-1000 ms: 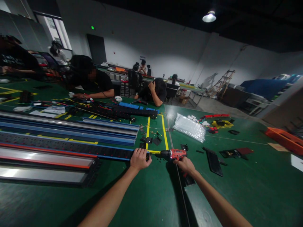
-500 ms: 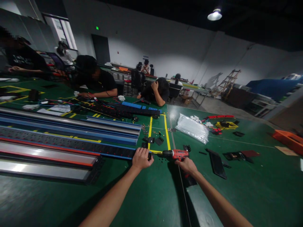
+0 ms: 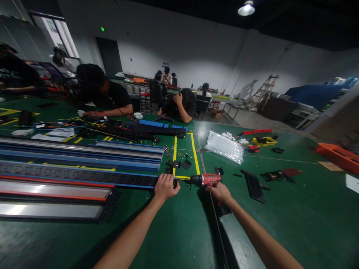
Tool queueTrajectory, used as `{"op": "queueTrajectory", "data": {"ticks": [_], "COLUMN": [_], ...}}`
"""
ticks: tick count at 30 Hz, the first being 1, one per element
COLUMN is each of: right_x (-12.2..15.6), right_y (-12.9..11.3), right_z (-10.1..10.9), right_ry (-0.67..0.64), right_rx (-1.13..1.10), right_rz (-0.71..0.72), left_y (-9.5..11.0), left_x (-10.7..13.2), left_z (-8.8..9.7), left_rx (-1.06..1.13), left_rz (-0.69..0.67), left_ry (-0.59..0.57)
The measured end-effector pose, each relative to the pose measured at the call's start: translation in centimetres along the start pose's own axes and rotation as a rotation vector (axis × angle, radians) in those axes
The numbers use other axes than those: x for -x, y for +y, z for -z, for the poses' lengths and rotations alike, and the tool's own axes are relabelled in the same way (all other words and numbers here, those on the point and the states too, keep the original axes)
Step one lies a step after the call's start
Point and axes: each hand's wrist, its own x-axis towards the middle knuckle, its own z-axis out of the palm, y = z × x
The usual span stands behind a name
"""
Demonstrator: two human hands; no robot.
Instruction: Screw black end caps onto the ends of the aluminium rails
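My left hand is closed around the right end of a long black socket strip with blue edging that lies flat on the green table. My right hand grips a red and black cordless drill, held level. The drill's bit points left at the strip's end cap, just beside my left fingers. A few tiny dark screws lie on the table under the bit.
More long strips and blue rails lie at left. Small black end caps, a clear bag of white parts, a black plate and an orange tray sit around. Other people work across the table.
Only the view has shifted slightly. Both hands stay at the strip's end with the drill against it.
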Motion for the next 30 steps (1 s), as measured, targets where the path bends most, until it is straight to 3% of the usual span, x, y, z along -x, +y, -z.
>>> {"op": "queueTrajectory", "data": {"ticks": [13, 30], "right_x": [0.07, 0.82], "right_y": [-0.02, -0.68], "right_z": [-0.50, 0.35], "right_ry": [0.025, 0.042], "right_rx": [0.035, 0.057], "right_rz": [-0.022, -0.010], "left_y": [0.07, 0.06], "left_x": [-0.02, -0.01], "left_z": [0.05, 0.13], "left_rx": [-0.029, -0.006], "left_rz": [0.001, -0.005], "left_ry": [-0.002, 0.001]}}
